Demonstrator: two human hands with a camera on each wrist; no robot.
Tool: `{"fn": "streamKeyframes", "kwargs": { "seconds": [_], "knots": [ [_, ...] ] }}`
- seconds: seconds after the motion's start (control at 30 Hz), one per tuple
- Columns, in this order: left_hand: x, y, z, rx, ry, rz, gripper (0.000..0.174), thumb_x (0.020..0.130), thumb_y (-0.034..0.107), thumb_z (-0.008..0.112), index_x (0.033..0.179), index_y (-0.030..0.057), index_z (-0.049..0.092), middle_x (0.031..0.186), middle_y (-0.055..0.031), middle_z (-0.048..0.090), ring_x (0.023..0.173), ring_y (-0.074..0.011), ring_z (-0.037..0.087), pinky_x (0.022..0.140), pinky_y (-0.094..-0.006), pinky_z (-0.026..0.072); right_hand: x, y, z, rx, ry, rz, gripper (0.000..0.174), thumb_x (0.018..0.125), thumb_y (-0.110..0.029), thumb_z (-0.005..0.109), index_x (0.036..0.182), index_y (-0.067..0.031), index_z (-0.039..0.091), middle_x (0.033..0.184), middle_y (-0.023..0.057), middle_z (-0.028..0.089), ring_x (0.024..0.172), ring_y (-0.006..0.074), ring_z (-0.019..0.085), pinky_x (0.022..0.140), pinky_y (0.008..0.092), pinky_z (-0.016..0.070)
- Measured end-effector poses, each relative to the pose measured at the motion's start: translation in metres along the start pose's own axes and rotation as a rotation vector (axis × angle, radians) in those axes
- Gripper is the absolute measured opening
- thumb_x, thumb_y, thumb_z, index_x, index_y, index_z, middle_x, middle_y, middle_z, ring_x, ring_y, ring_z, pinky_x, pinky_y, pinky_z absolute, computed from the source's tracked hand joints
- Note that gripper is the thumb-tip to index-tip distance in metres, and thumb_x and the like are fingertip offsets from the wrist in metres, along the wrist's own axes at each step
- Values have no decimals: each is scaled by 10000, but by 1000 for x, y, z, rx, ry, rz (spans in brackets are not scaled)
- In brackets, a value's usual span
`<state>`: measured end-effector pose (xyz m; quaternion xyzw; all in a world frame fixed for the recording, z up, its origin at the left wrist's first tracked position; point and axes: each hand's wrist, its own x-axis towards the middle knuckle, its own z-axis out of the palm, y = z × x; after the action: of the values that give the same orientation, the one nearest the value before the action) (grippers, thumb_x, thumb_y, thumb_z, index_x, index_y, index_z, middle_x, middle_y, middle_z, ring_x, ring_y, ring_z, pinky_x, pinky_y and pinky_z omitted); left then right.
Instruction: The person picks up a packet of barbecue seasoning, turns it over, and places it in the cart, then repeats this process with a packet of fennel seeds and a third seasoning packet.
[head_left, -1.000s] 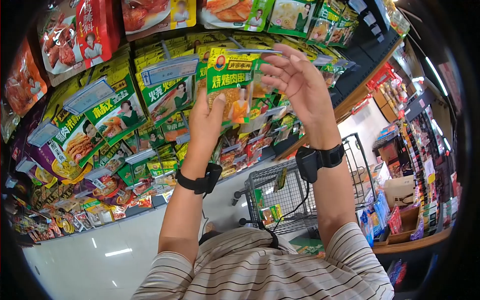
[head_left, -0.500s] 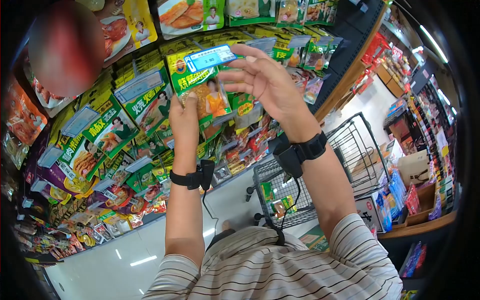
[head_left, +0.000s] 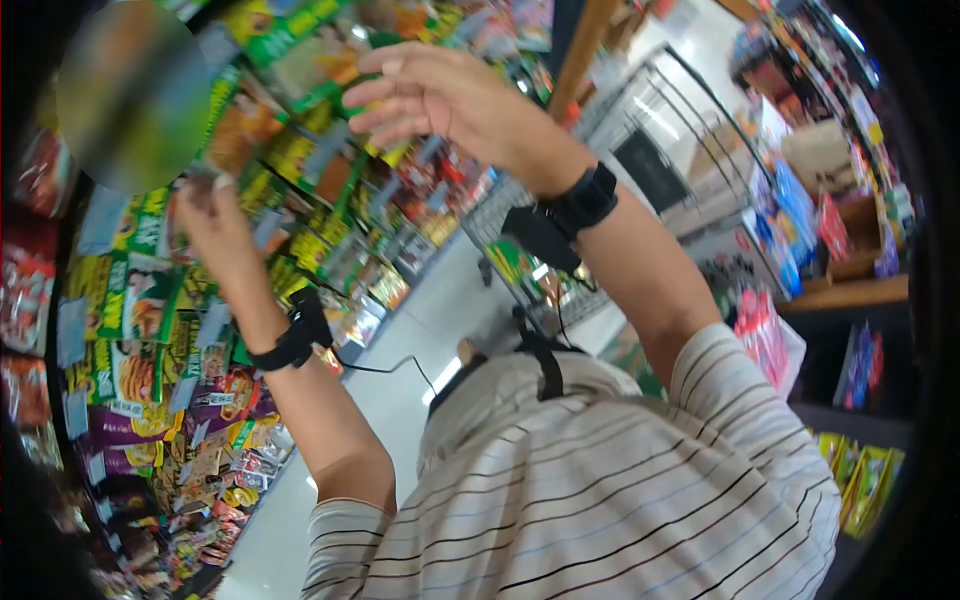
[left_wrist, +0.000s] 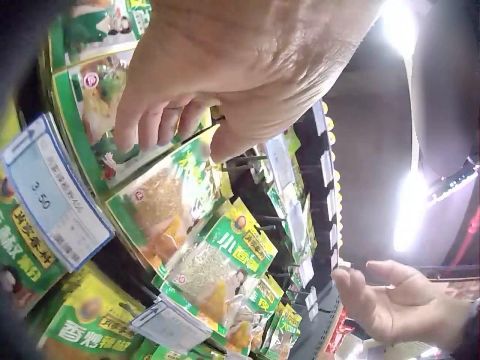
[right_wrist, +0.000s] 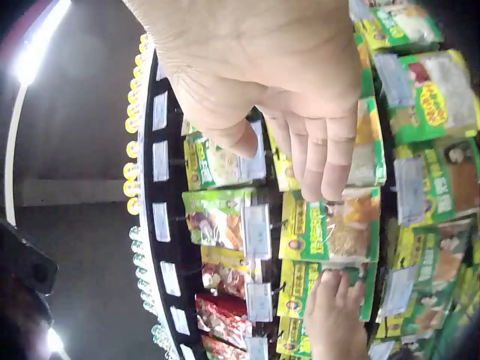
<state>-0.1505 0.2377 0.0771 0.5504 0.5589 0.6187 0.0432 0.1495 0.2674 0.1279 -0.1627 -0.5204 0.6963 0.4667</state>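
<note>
- Green seasoning packet [left_wrist: 161, 206] hangs at the left among rows of similar green and yellow packs [right_wrist: 217, 217] on a peg display; it has a small red round logo at one corner and a clear window showing yellow-brown filling, and its Chinese lettering is too skewed to read
- Price tag [left_wrist: 49, 195], blue-edged and white, sits just left of the packet and reads "3.50", with a line of small characters and a barcode that cannot be made out
- Left hand [left_wrist: 247, 60] pinches the packet's top edge, thumb in front and fingers curled behind it; the head view is too smeared to add more
- Right hand [head_left: 440, 95] is raised to the right of the packet and apart from it, fingers spread and relaxed, holding nothing
- Wire shopping cart [head_left: 650, 130] stands in the aisle beyond the right wrist
- Goods shelves [head_left: 830, 220] line the far right, their labels blurred
</note>
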Motion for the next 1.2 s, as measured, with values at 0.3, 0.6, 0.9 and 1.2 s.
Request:
{"fn": "streamKeyframes", "kwargs": {
  "seconds": [0.3,0.6,0.9,1.2],
  "knots": [
    [-141,44,15,-200,-440,-433,309,1022,216,566,1222,-19,553,1110,-108,642,1031,-166,610,893,-306,487,-124,10,-158,-122,517,107,364,1015,-254,529,1222,42,571,1083,151,680,951,227,690,820,351,582],
    [-229,33,79,-187,-905,-937,326,1019,252,565,1210,-11,578,1038,-88,668,948,-160,651,815,-294,509,-208,104,-262,59,752,426,205,957,-174,594,1036,14,571,988,125,646,848,219,667,759,391,586],
    [-251,58,114,-64,-915,-1077,348,1019,254,564,1228,-24,565,1082,-111,657,972,-181,654,852,-315,516,-265,216,-333,9,1026,784,236,931,-158,610,1060,30,550,924,145,609,812,234,683,657,378,595],
    [-268,71,147,24,-894,-1211,317,1006,230,577,1208,-15,573,1049,-89,660,965,-168,649,844,-310,516,-237,254,-361,-974,823,938,548,832,-435,694,1115,24,596,1089,247,674,1053,394,651,900,463,512]
  ]
}}
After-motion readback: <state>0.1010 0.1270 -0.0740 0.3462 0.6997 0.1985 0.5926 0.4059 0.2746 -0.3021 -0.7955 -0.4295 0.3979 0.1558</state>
